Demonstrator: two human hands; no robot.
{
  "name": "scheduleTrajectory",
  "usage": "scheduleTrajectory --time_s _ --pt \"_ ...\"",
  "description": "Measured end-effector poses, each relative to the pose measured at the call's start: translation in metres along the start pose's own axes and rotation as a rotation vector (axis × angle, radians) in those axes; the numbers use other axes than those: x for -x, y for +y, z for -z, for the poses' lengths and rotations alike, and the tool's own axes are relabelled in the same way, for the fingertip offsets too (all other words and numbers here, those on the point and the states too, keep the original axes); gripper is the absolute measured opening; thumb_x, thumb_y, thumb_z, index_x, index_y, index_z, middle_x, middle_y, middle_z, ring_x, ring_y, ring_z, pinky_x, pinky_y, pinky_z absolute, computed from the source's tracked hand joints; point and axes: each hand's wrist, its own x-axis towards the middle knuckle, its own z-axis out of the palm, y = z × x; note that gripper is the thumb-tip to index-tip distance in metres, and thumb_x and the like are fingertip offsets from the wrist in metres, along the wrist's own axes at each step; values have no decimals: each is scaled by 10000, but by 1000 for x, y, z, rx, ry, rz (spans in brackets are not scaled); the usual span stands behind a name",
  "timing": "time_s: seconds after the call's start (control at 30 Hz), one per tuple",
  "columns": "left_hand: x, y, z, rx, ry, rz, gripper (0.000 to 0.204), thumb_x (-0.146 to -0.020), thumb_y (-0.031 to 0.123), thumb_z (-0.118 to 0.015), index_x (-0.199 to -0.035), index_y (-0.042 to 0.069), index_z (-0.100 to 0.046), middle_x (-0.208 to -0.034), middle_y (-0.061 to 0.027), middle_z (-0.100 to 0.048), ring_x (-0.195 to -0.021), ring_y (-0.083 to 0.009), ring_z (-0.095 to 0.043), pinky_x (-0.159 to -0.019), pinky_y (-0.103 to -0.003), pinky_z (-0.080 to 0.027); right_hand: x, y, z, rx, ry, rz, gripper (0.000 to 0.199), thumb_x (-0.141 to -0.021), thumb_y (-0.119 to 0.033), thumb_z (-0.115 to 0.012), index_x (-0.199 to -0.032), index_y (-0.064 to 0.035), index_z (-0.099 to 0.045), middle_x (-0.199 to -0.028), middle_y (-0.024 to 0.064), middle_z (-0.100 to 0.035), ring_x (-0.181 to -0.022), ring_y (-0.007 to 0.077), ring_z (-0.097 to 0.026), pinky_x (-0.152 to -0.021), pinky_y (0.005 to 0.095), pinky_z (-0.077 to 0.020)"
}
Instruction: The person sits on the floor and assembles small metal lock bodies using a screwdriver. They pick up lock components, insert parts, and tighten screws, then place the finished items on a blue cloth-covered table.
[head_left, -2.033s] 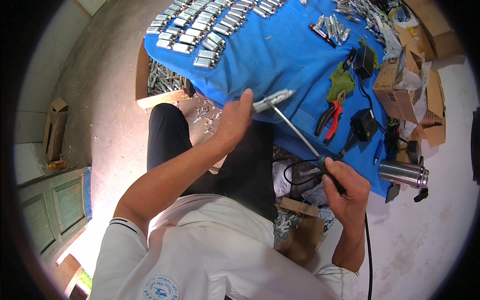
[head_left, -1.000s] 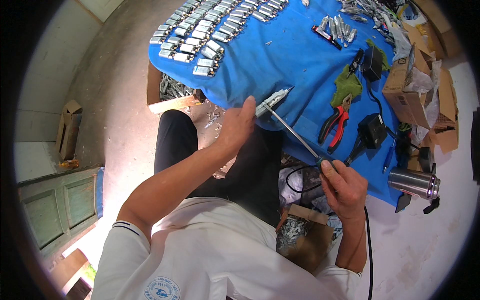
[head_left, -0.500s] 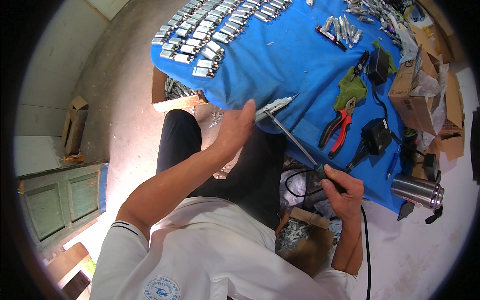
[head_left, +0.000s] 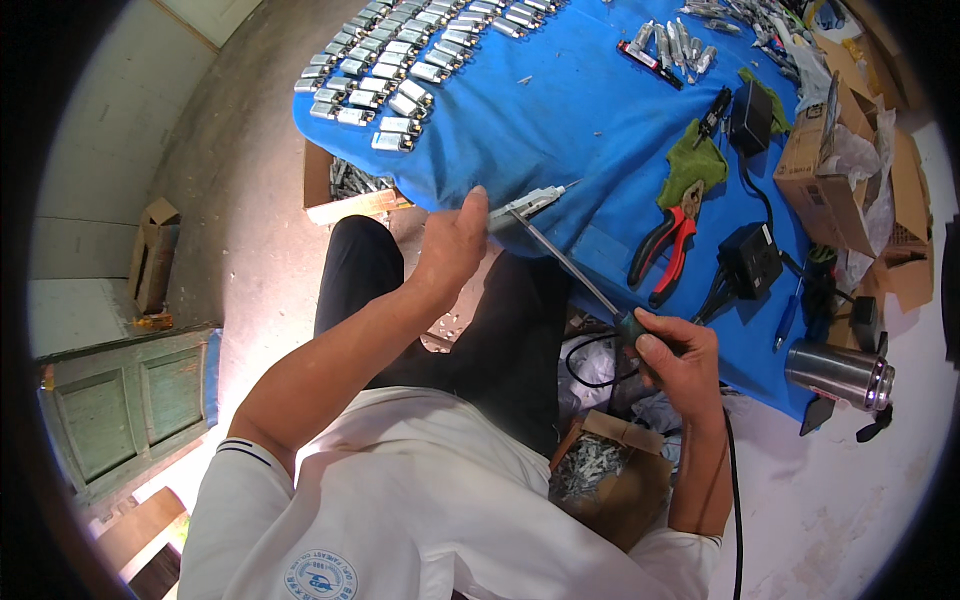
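My left hand [head_left: 455, 240] is closed on a slim whitish-grey part [head_left: 535, 204], held above the table's near edge, its thin pointed tip aimed up and right. My fingers hide its lower end. To the right, my right hand [head_left: 680, 362] grips the dark green handle of a screwdriver [head_left: 565, 260], mostly covered by the palm. Its long straight metal shaft slants up and left, and the end meets the side of the grey part. Beyond the shaft, pliers [head_left: 668, 245] with red and black handles lie on a green cloth [head_left: 695, 165].
Rows of small silver motors [head_left: 400, 85] stand at the blue-covered table's [head_left: 510, 110] far left. A red-and-black marker [head_left: 650, 66], black adapter [head_left: 748, 262], steel flask [head_left: 838, 375] and cardboard boxes [head_left: 830, 190] are right. Boxes of grey parts [head_left: 590, 465] sit below; black cable [head_left: 736, 500] hangs by my right arm.
Both hands have moved slightly left in the picture, carrying the grey part and the screwdriver. The shaft still meets the part. The table things also appear shifted left and up.
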Motion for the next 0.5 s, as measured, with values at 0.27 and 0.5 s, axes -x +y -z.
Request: scheduleTrajectory --time_s 0.27,0.5 --pt "-2 -2 1 39 -9 32 485 -888 510 -547 -623 169 -326 -538 59 -273 -431 -66 -252 -404 -256 -173 -2 11 -7 -368 -24 -255 310 -882 -129 -618 -1158 12 -612 -760 149 -647 -444 115 -522 -357 212 -359" --pt "3 -2 0 97 -22 33 503 -882 533 -557 -630 179 -304 -553 63 -262 -444 -67 -238 -406 -251 -171 12 3 -15 -165 34 -89 288 -870 -103 -648 -1125 29 -634 -847 136 -678 -586 147 -607 -493 241 -468"
